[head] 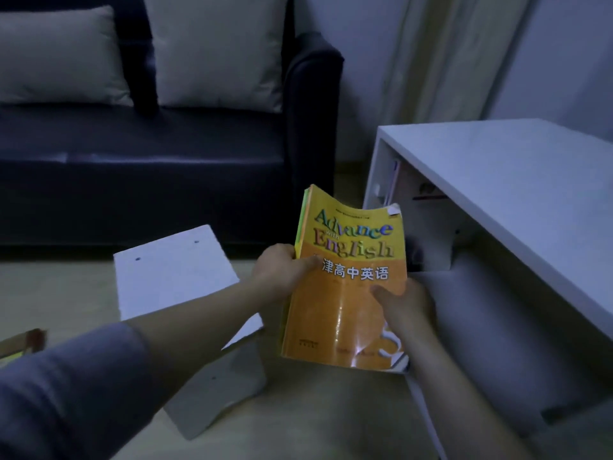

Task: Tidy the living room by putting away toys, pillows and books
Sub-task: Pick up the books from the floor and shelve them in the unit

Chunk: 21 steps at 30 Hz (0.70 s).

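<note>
Both hands are on one glossy orange-and-yellow paperback, the textbook (348,287), at centre frame, and its soft cover bows at the top, with a dog-eared upper right corner. The title reads "Advance with English" in rainbow letters, and under it Chinese characters, "津高中英语" being those that show. The left hand (282,273) pinches the spine edge, thumb on the cover, fingers (280,252) curled behind. The right hand (403,302) grips the lower right edge, thumb pressed flat on the shiny cover. The book hangs in the air just in front of the white cabinet (497,180) at right, a smooth matte box open on the near side; something pale stands inside, too dim to name. At lower left sits a small white table (172,273), flat-topped, with a few dark screw holes. Across the upper left runs a dark sofa (166,154), leather-like with a sheen, and two plump beige pillows (212,48) lean on its back. A pale curtain (441,54) hangs in folds at upper right
</note>
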Each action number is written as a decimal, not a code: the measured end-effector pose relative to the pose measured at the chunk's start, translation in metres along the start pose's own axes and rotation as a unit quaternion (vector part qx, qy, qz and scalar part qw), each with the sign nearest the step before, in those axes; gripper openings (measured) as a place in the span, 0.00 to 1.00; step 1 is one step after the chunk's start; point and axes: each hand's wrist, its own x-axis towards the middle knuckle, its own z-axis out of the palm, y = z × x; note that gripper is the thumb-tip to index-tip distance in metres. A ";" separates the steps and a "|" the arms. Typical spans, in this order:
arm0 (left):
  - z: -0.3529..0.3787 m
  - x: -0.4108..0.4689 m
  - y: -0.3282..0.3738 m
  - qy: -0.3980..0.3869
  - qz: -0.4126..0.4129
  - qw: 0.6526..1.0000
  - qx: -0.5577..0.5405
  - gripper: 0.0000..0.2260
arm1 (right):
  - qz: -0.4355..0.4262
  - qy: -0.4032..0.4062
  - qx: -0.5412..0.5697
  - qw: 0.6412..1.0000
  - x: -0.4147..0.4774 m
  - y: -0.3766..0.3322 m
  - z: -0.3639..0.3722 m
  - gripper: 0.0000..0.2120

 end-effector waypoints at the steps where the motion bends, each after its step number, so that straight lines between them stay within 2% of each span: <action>1: 0.008 0.005 0.000 -0.012 0.001 1.000 -0.002 0.13 | 0.005 0.015 -0.008 1.000 0.002 0.007 -0.002 0.04; 2: 0.017 0.010 -0.001 -0.027 -0.001 1.000 -0.004 0.14 | 0.014 0.034 -0.020 0.999 0.003 0.014 -0.004 0.02; 6: 0.048 0.026 -0.005 -0.071 0.007 0.997 0.027 0.15 | 0.074 0.109 -0.039 0.991 0.004 0.041 0.000 0.12; 10: 0.071 0.041 -0.003 -0.084 0.041 0.992 0.081 0.13 | 0.102 0.157 -0.031 0.982 0.016 0.051 -0.001 0.10; 15: 0.089 0.062 0.009 -0.093 0.078 0.987 0.107 0.19 | 0.129 0.227 -0.056 0.964 0.039 0.051 -0.007 0.11; 18: 0.101 0.073 0.015 -0.101 0.100 0.985 0.103 0.19 | 0.176 0.266 0.005 0.948 0.056 0.052 -0.013 0.09; 21: 0.115 0.078 0.021 -0.095 0.128 0.983 0.089 0.19 | 0.216 0.303 0.058 0.926 0.074 0.054 -0.014 0.12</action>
